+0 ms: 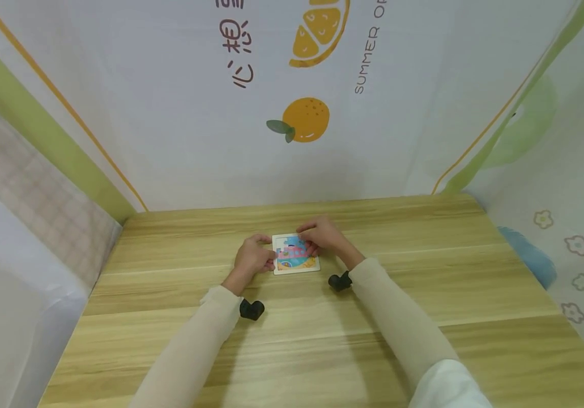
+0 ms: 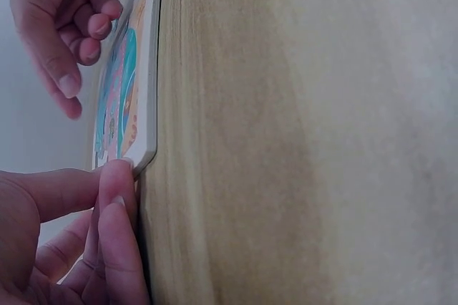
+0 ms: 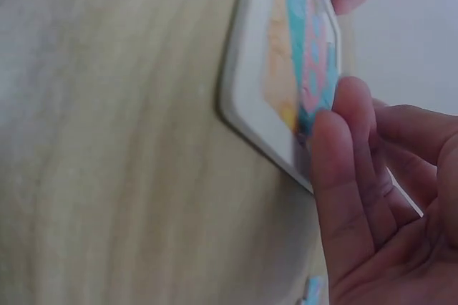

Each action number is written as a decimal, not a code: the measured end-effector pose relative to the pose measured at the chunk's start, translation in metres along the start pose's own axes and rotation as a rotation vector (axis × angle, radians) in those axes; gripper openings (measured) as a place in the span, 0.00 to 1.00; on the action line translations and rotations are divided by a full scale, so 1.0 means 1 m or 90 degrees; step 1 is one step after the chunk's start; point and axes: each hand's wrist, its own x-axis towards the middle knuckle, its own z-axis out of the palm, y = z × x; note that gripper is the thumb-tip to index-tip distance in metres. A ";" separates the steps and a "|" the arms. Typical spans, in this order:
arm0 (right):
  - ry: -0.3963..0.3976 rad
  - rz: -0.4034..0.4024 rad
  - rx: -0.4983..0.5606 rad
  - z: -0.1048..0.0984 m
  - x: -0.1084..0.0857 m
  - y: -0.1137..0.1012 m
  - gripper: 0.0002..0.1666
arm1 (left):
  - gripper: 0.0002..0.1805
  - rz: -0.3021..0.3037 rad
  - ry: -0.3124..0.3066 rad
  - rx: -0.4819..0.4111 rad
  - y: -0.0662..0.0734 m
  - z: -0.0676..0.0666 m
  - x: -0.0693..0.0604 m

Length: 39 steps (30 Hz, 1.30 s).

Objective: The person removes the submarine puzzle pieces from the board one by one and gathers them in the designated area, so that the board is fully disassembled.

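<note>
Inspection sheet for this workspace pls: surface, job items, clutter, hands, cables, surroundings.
Surface: wood-grain table.
Job items: white-framed picture board, lying flat.
Clutter: small blue piece, cut off at the bottom of the right wrist view; black devices near both wrists.
Left hand: fingers grip the board's left edge.
Right hand: fingers at the board's right side; can't tell if holding anything.
Cables: nothing seen.
Surroundings: white fabric behind, printed with fruit and lettering.

There are two grips [image 1: 254, 256] [image 1: 324, 233], one picture board [image 1: 294, 256], one bluish item [image 3: 313, 290], two black devices [image 1: 252, 309] [image 1: 340, 281] and one table [image 1: 292, 351].
</note>
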 end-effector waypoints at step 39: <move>-0.009 -0.018 -0.180 0.012 0.008 0.001 0.11 | 0.21 -0.002 0.008 0.001 0.000 0.000 0.000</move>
